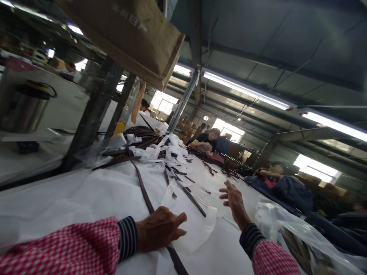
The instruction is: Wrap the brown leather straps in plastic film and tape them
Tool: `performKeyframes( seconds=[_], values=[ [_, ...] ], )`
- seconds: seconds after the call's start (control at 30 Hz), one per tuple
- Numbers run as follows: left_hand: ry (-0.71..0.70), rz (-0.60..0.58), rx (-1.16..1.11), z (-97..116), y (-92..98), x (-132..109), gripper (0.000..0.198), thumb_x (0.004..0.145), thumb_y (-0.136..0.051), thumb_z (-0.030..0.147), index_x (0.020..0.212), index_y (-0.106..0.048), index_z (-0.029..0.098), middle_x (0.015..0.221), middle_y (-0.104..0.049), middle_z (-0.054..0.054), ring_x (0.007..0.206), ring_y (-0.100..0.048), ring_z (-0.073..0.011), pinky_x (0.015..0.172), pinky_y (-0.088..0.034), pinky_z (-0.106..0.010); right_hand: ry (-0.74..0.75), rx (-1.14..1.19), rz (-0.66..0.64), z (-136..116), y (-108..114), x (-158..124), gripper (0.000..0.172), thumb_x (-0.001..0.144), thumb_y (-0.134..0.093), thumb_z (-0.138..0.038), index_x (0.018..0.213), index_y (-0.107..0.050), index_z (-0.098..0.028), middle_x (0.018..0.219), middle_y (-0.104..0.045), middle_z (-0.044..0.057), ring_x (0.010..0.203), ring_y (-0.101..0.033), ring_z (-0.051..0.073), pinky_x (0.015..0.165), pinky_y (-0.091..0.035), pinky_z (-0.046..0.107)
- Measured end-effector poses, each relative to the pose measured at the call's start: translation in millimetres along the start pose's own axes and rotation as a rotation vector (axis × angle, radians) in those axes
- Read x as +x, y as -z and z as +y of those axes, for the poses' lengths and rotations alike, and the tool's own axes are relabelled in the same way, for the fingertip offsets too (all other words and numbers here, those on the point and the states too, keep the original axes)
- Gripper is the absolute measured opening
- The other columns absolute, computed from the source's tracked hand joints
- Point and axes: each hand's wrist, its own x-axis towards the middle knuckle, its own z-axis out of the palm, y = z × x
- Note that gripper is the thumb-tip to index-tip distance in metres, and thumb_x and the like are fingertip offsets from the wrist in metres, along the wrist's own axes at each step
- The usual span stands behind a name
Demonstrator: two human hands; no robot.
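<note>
My left hand (162,228) rests over a long dark brown strap (142,188) that runs on beneath it across the white-covered table (114,198). Its thumb and forefinger are apart, with nothing between them; the other fingers are curled. To the right, my right hand (233,200) is raised a little over the table with its fingers spread and holds nothing. Between and beyond the hands lie shorter dark strips (192,200) and a clear plastic sheet (206,223).
Bundled dark straps (143,134) and white paper scraps (174,149) are heaped at the far end. A clear plastic bag (286,217) lies at the right. A brown bag (129,38) hangs overhead by a metal post. Several people sit beyond.
</note>
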Motion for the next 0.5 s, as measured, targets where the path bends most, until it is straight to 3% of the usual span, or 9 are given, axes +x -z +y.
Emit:
performKeyframes(
  seconds=[0.1,0.2,0.37,0.5],
  values=[
    [-0.022,-0.045,0.041,2,3.3,2,0.016,0.099,-0.063,0.036,0.098,-0.059,0.02,0.076,-0.077,-0.003,0.071,-0.077,-0.0233,0.074,-0.059,-0.031,-0.006,0.028,0.045,7,-2,8,0.072,0.084,-0.049,-0.079,0.108,-0.066,-0.013,0.091,-0.074,0.011,0.065,-0.063,0.019,0.048,-0.044,0.026],
    [-0.042,-0.079,0.078,2,6.4,4,0.026,0.099,-0.062,0.038,0.082,-0.059,0.018,0.074,-0.077,-0.004,0.067,-0.077,-0.0236,0.07,-0.059,-0.032,-0.024,0.052,0.081,16,-6,11,0.076,0.081,-0.05,-0.081,0.1,-0.07,-0.011,0.085,-0.075,0.013,0.063,-0.062,0.018,0.048,-0.043,0.026],
    [-0.039,-0.076,0.091,2,7.5,5,0.029,0.099,-0.062,0.042,0.081,-0.06,0.018,0.071,-0.076,-0.003,0.064,-0.077,-0.024,0.064,-0.059,-0.031,-0.079,0.059,0.093,26,-9,14,0.077,0.075,-0.055,-0.082,0.089,-0.072,-0.008,0.077,-0.074,0.015,0.056,-0.06,0.018,0.047,-0.041,0.027],
    [-0.025,-0.074,0.102,2,6.9,5,0.027,0.097,-0.065,0.041,0.082,-0.06,0.019,0.072,-0.076,-0.003,0.065,-0.077,-0.0236,0.064,-0.058,-0.029,-0.088,0.031,0.096,31,-10,20,0.068,0.075,-0.058,-0.074,0.088,-0.072,-0.009,0.075,-0.074,0.013,0.053,-0.059,0.016,0.047,-0.041,0.027]
  ],
)
